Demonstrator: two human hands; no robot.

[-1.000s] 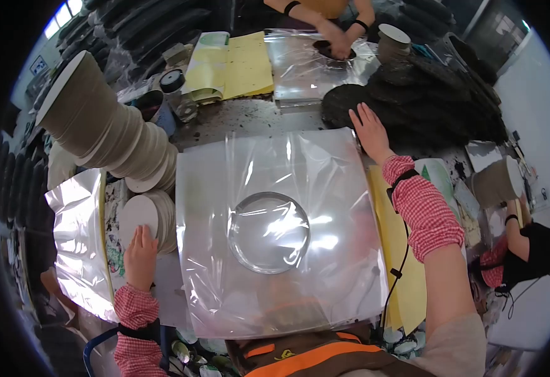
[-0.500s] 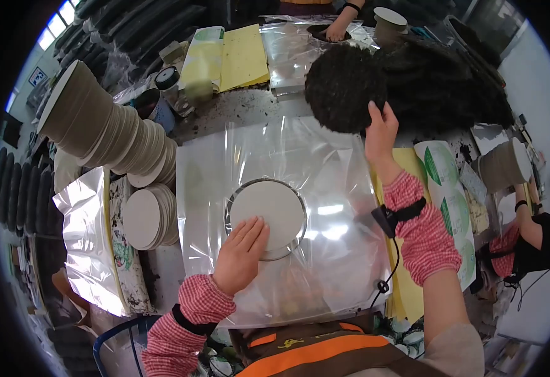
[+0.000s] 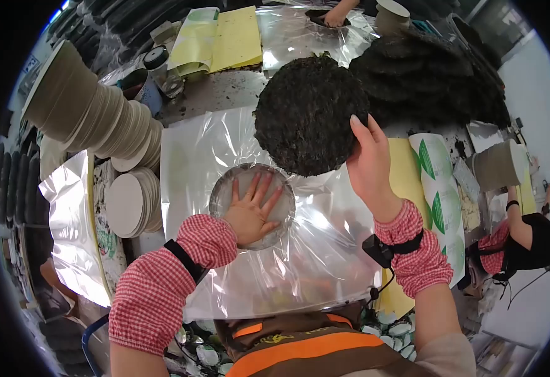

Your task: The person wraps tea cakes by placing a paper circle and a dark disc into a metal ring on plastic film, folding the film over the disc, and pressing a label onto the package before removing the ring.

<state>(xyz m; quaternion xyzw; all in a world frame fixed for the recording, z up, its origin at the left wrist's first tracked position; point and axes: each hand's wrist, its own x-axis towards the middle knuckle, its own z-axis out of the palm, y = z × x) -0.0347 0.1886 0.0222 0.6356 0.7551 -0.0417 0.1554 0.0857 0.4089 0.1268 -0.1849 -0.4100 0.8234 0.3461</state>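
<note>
In the head view my left hand (image 3: 253, 207) lies flat with its fingers spread. It presses on a pale round disc (image 3: 229, 188) inside a metal-rimmed circular opening (image 3: 214, 196). Clear plastic film (image 3: 193, 147) lies around the opening, with creases running in towards it. My right hand (image 3: 370, 157) grips the right edge of a round dark cake of what looks like dried seaweed (image 3: 309, 116). That cake is held up above the film, tilted to face me. The disc is mostly hidden by my left hand.
Stacks of pale discs (image 3: 127, 201) stand at the left. More dark cakes (image 3: 425, 81) are piled at the back right. Yellow sheets (image 3: 236, 41) lie behind, and green-printed white sheets (image 3: 435, 188) at the right. Across the table is another person's hand (image 3: 336, 17).
My left hand has spread its fingers and pushed the disc down into the opening, wrinkling the film. My right hand has brought the dark cake left and closer.
</note>
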